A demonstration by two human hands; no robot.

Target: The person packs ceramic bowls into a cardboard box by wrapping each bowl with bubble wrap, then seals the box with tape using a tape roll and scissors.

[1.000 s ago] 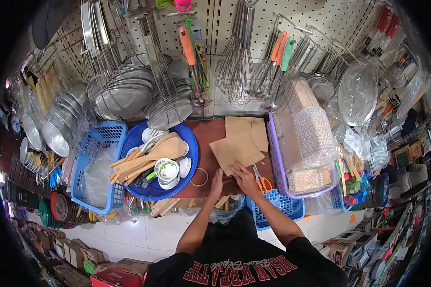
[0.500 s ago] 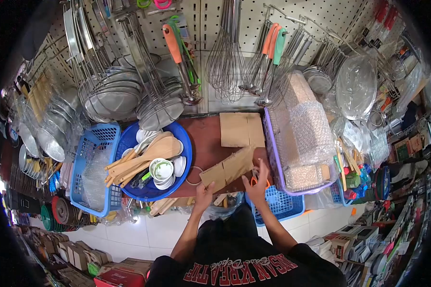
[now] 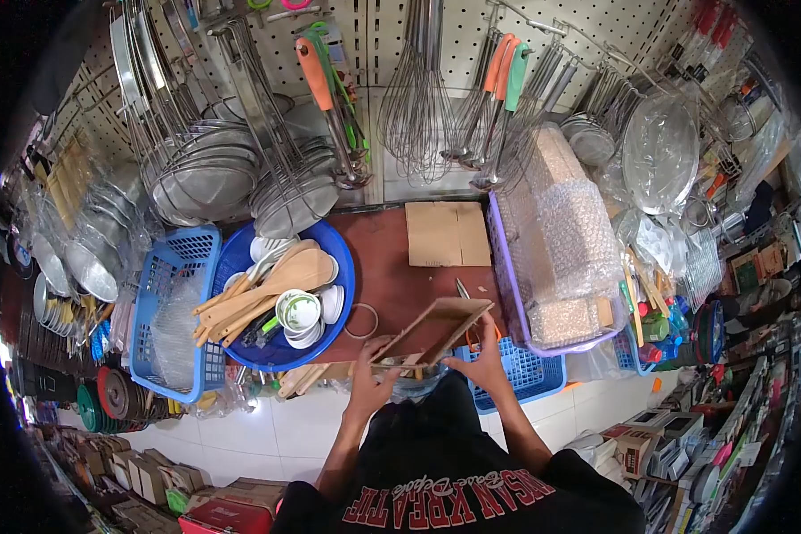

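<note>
We hold one cardboard sleeve (image 3: 432, 331) over the front edge of the bench (image 3: 387, 276), a hand at each end.
Fingers of our left hand (image 3: 369, 381) clamp its near corner; fingers of our right hand (image 3: 482, 358) close on its right side. The brown card is stiff, flat-walled, opened like a shallow box. Behind it lies one flat cardboard sheet (image 3: 448, 233); nearby, one thin ring (image 3: 362, 320) and one round blue plastic basin (image 3: 280, 358).

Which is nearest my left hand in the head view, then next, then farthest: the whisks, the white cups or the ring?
1. Ring: on the table, just beyond the left hand, which holds the box.
2. White cups: in the blue basin, farther left.
3. Whisks: hanging on the pegboard at the back.
</note>
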